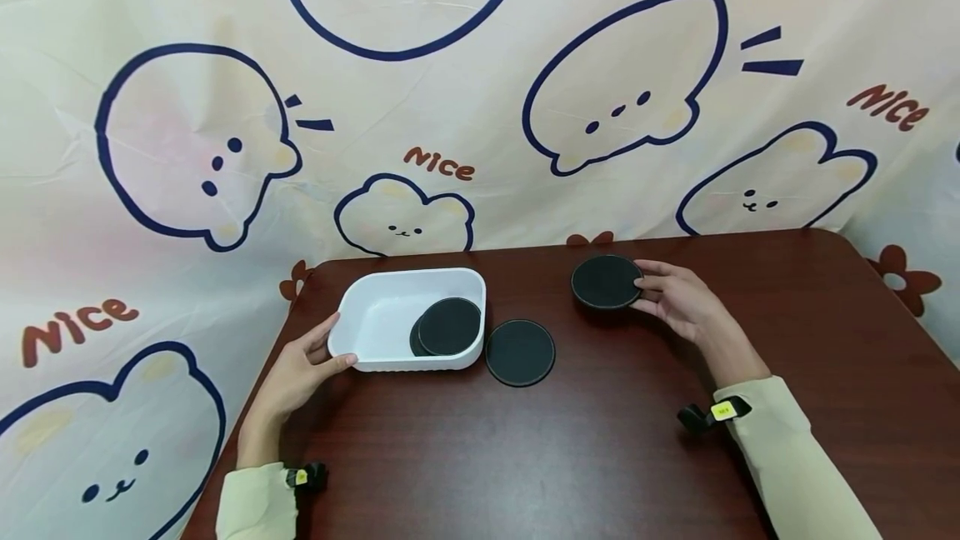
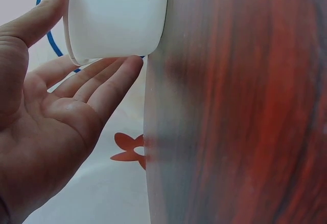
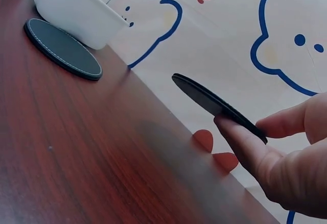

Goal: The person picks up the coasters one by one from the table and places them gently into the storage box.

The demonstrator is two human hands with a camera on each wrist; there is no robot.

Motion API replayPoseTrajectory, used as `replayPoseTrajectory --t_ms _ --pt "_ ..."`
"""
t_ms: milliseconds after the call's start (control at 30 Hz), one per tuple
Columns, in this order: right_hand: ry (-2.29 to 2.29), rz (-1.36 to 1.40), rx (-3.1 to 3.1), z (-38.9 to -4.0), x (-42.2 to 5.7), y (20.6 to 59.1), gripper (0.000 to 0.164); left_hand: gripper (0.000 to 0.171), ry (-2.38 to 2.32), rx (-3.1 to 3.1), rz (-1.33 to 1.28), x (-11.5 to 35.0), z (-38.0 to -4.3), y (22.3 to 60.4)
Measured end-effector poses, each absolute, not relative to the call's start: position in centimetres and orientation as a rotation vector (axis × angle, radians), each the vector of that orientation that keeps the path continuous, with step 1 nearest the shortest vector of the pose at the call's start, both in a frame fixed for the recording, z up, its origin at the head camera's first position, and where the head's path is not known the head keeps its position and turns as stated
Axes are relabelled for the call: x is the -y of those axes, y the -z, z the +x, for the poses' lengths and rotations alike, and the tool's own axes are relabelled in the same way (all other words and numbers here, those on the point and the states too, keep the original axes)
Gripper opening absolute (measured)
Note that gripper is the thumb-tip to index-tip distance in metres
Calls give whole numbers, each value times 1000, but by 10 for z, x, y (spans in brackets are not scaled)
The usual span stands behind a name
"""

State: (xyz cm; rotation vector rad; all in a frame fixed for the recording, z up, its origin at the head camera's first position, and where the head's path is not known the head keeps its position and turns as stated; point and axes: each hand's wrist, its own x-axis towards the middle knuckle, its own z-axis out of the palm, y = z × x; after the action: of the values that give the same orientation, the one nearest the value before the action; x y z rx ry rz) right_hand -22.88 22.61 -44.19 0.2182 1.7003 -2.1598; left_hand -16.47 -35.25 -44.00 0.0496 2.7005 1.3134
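My right hand (image 1: pixel 678 302) pinches a round black coaster (image 1: pixel 606 282) between thumb and fingers, raised over the table. Seen from its side in the right wrist view, this coaster (image 3: pixel 209 101) looks thin and flat. On the left, my left hand (image 1: pixel 298 369) holds the near left corner of a white plastic tub (image 1: pixel 375 319), its thumb and fingers on either side of that corner. Inside the tub, a black coaster (image 1: pixel 450 326) overlaps another at the right end. One more coaster (image 1: pixel 521 352), with pale stitching round its edge, lies flat on the table just right of the tub.
The dark reddish-brown wooden table (image 1: pixel 510 457) reaches back to a cloth backdrop (image 1: pixel 480 107) printed with cartoon animals. A wrist camera (image 1: pixel 307 476) sits on the left sleeve, and another camera (image 1: pixel 712 413) is on the right one.
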Motion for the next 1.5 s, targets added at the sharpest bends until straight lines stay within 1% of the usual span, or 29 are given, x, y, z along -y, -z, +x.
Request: replayPoseTrajectory --t_ms 567,767,900,967,1133,1500 --pt "2223 221 -1645 -207 -238 435 67 90 -1320 -2708 53 353 -166 441" --pt "2263 224 -1576 -197 -245 435 73 93 -1324 -2702 57 353 -165 440" --pt "2320 201 -1508 -191 -248 434 79 91 -1315 -2704 53 353 -165 439" --pt "2337 181 -1487 -188 -248 433 79 91 -1310 -2704 51 353 -165 439" --pt "2318 121 -1508 -186 -242 431 80 91 -1307 -2697 43 353 -165 441" --pt "2272 95 -1593 -187 -232 431 78 91 -1296 -2699 39 353 -164 440"
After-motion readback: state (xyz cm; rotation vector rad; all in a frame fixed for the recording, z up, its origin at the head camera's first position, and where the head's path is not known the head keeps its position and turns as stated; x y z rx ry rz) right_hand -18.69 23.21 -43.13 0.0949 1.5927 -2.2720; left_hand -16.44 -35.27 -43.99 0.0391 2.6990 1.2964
